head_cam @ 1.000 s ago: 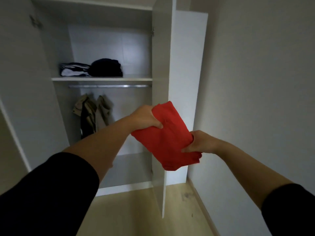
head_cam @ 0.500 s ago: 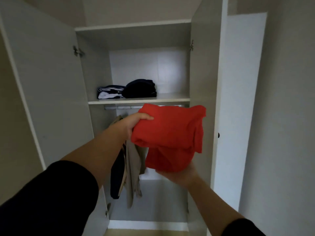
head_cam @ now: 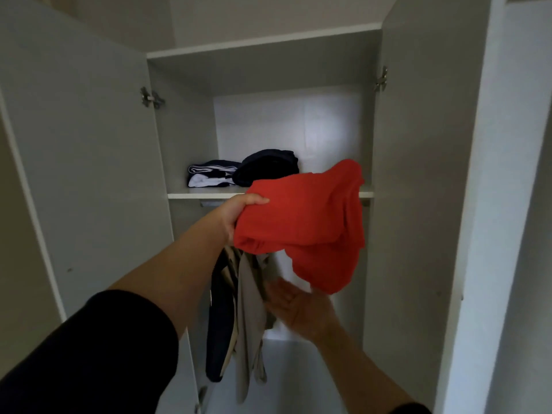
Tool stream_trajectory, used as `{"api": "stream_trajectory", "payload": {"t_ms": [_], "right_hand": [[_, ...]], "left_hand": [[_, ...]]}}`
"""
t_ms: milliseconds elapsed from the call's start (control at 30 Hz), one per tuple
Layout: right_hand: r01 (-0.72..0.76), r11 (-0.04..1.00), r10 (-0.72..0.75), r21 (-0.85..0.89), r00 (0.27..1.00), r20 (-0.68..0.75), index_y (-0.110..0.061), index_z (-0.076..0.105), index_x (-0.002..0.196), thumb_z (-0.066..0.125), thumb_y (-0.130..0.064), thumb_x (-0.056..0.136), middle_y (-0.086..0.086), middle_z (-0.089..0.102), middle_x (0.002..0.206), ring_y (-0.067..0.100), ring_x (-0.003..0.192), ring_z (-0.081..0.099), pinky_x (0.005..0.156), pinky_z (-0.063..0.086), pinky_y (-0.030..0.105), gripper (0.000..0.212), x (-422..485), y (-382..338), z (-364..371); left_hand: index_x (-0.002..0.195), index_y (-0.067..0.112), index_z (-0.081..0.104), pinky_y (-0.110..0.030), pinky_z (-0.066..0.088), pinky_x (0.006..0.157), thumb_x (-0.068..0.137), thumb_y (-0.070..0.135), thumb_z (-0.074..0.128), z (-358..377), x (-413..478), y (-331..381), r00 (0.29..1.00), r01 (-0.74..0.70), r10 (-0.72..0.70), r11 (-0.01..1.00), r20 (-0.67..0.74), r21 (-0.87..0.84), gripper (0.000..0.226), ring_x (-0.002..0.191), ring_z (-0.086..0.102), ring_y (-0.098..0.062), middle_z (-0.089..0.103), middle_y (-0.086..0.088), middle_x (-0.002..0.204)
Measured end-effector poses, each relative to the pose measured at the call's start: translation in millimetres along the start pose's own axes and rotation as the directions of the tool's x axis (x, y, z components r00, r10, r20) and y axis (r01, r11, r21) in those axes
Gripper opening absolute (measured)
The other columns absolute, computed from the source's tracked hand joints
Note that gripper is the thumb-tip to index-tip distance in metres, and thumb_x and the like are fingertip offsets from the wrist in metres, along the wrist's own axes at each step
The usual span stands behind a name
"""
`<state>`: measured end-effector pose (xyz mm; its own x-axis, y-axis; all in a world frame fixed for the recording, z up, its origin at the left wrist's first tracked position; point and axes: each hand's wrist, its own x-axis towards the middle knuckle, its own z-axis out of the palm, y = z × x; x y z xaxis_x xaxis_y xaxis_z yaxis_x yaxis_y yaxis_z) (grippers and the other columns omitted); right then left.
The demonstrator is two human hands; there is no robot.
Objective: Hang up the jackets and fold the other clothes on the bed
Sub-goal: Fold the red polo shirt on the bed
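Right hand (head_cam: 298, 306) is palm up with fingers loose, holding nothing, just under the drooping corner of the folded red garment (head_cam: 304, 222). The left hand (head_cam: 236, 218) grips the garment's left edge, thumb on top, level with the front lip of the wardrobe shelf (head_cam: 206, 195). Further in, jackets (head_cam: 239, 309) hang below the shelf, and a striped folded piece (head_cam: 209, 174) and a dark folded piece (head_cam: 268, 165) lie on it, touching. Judgement: hanging appears done and two folded items are stowed, but the red one is not yet shelved and its fold is sagging; the bed is out of view.
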<state>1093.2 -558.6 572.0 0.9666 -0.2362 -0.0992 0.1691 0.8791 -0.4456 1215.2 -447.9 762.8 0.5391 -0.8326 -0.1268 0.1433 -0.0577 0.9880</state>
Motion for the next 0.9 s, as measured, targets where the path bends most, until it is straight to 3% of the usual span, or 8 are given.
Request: {"api": "stream_trajectory", "payload": {"t_ms": [67,133,233,300,433,600,733,900], "right_hand": [[0.125,0.988,-0.132,0.085,0.988,0.080,0.002,0.071,0.105,0.052,-0.045,0.088,0.027,0.066,0.111,0.049,0.099,0.063,0.077,0.049,0.066,0.053,1,-26,5],[0.113,0.990,-0.121,0.088,0.988,0.100,-0.002,0.069,0.112,0.039,-0.065,0.088,0.029,0.062,0.118,0.053,0.104,0.059,0.080,0.048,0.066,0.074,7,-43,8],[0.011,0.997,0.001,-0.080,0.990,0.139,-0.012,0.045,0.138,0.046,-0.081,0.071,0.025,0.045,0.141,0.049,0.128,0.042,0.105,0.031,0.065,0.096,11,-53,26],[-0.004,0.967,0.039,-0.256,0.991,0.131,-0.015,0.045,0.139,0.053,-0.079,0.066,0.022,0.047,0.140,0.045,0.127,0.045,0.102,0.036,0.062,0.097,14,-53,39],[0.092,0.841,-0.135,-0.533,0.990,-0.042,-0.021,0.046,0.137,0.071,-0.051,0.071,0.016,0.064,0.123,0.039,0.107,0.063,0.076,0.054,0.055,0.077,27,-46,67],[0.350,0.678,-0.541,-0.646,0.833,-0.117,-0.024,0.041,0.124,0.077,-0.032,0.066,0.009,0.058,0.111,0.030,0.098,0.063,0.065,0.057,0.048,0.069,44,-41,80],[0.366,0.578,-0.598,-0.729,0.798,-0.074,-0.013,0.060,0.088,0.073,-0.031,0.076,0.009,0.068,0.093,0.030,0.090,0.066,0.066,0.057,0.045,0.025,50,-36,92],[0.358,0.686,-0.580,-0.634,0.795,-0.178,-0.005,0.065,0.103,0.062,-0.021,0.091,0.009,0.073,0.095,0.026,0.091,0.068,0.069,0.056,0.040,0.021,51,-38,102]], "left_hand": [[0.109,0.011,0.061,-0.041,0.056,0.067,0.059,0.027,0.072,-25,4,-9,0.998,0.057,-0.054,0.995,-0.039,0.078,0.054,0.075,0.069,-0.031,0.072,-0.013,0.086],[0.113,0.010,0.060,-0.040,0.054,0.069,0.057,0.026,0.073,-49,6,-18,0.992,0.110,-0.100,0.985,-0.081,0.132,0.060,0.080,0.067,-0.032,0.071,-0.015,0.093],[0.118,0.010,0.056,-0.036,0.052,0.064,0.055,0.025,0.073,-74,13,-22,0.987,0.132,-0.113,0.976,-0.114,0.172,0.067,0.082,0.065,-0.032,0.068,-0.015,0.096],[0.122,0.010,0.054,-0.037,0.052,0.066,0.060,0.022,0.073,-86,20,-21,0.987,0.121,-0.096,0.972,-0.129,0.202,0.065,0.088,0.063,-0.033,0.065,-0.016,0.104],[0.127,0.007,0.053,-0.041,0.052,0.072,0.075,0.019,0.069,-100,33,-18,0.988,0.092,-0.065,0.977,-0.140,0.195,0.056,0.096,0.062,-0.035,0.063,-0.019,0.117],[0.126,0.007,0.054,-0.039,0.051,0.071,0.079,0.018,0.066,-117,45,-19,0.990,0.029,-0.018,0.997,-0.139,0.078,0.050,0.094,0.061,-0.034,0.063,-0.019,0.116],[0.124,0.010,0.053,-0.044,0.052,0.079,0.076,0.019,0.070,-124,50,-19,0.990,0.041,-0.039,0.999,-0.138,0.016,0.051,0.100,0.061,-0.035,0.062,-0.018,0.117],[0.121,0.015,0.055,-0.044,0.053,0.069,0.076,0.020,0.071,-132,52,-17,0.998,0.026,-0.028,0.999,-0.050,-0.046,0.049,0.096,0.060,-0.035,0.062,-0.015,0.110]]}}
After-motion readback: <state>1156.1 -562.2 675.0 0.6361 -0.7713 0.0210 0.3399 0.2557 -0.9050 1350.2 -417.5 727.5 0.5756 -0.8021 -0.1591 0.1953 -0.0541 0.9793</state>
